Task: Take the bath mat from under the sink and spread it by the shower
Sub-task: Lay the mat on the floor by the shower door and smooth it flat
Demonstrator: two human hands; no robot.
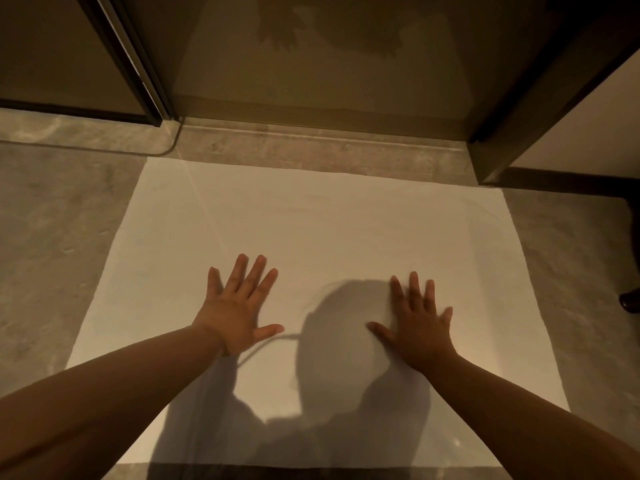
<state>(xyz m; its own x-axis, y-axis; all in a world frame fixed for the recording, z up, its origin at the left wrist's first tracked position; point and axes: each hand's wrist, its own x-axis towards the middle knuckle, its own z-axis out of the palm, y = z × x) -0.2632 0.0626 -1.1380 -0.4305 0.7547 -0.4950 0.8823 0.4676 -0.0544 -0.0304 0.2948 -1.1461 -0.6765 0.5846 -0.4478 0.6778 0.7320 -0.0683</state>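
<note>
The white bath mat (329, 223) lies spread flat on the grey floor, its far edge along the raised shower threshold (311, 140). My left hand (239, 306) presses palm-down on the mat left of centre, fingers straight and splayed. To its right, my right hand (419, 327) lies flat on the mat the same way, in the shadow of my head. Neither hand holds anything.
Beyond the threshold is the shower floor (329, 64). A dark-framed glass door panel (128, 57) stands at the left and a dark door frame (519, 109) at the right. Grey floor tile (59, 237) flanks the mat. A dark object (630, 301) sits at the right edge.
</note>
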